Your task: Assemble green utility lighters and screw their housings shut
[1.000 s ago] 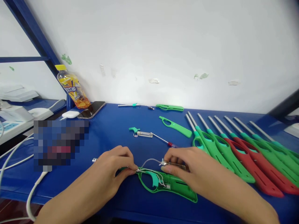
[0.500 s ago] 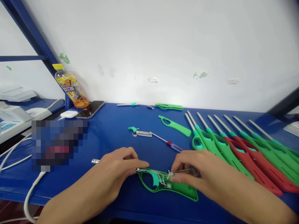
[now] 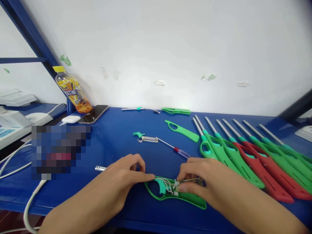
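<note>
An open green lighter half-shell (image 3: 187, 199) with a teal trigger and white wires lies on the blue bench (image 3: 117, 143) in front of me. My left hand (image 3: 122, 182) pinches the front of the shell where its metal tube (image 3: 99, 168) sticks out to the left. My right hand (image 3: 204, 178) is closed on a small clear gas cartridge (image 3: 188, 180) and presses it into the shell.
A row of several finished green and red long-nosed lighters (image 3: 243, 152) lies at the right. Loose parts sit mid-bench: a cartridge with a teal trigger (image 3: 146, 138), a green half-shell (image 3: 182, 126), another shell (image 3: 176, 111), a metal tube (image 3: 138, 109). A drink bottle (image 3: 71, 89), a phone (image 3: 94, 113) and white cables (image 3: 31, 201) are at the left.
My right hand has brought the cartridge down from above the shell into it. My left hand slid slightly right along the shell's front. The view shifted a little.
</note>
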{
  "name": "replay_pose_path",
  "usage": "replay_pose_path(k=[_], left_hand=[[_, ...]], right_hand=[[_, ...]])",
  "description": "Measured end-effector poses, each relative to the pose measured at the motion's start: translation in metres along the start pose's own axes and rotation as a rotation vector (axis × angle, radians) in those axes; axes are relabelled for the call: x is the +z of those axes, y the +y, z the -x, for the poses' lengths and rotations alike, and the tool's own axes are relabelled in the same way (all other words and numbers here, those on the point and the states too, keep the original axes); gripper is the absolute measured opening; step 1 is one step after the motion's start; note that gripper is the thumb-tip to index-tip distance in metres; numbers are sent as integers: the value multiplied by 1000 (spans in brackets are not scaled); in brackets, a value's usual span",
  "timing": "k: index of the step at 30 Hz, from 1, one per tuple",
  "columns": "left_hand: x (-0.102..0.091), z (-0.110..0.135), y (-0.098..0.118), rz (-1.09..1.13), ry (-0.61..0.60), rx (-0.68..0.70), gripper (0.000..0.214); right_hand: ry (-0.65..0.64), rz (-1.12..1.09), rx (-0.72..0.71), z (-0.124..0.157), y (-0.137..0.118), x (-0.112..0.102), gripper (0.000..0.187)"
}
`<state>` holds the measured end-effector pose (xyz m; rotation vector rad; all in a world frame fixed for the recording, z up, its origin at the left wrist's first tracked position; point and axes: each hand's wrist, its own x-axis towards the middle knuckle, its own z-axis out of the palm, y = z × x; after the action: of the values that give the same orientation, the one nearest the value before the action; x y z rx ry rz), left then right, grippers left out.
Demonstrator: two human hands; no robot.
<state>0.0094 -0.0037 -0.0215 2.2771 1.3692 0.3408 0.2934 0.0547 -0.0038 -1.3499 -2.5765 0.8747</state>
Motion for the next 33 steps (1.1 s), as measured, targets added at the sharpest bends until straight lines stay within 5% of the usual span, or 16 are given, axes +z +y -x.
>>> replay_pose_path(k=[12,23,33], left_hand=[[-5,-4,10,41,33,19,57],[-8,-4,13,38,18,47,68],[-4,-6,8,40,19,47,66]], right_hand=[[160,95,-164,16,8,16,28],[121,146,-80,20,-4,12,17],[-18,136,2,11,-10,9,31]])
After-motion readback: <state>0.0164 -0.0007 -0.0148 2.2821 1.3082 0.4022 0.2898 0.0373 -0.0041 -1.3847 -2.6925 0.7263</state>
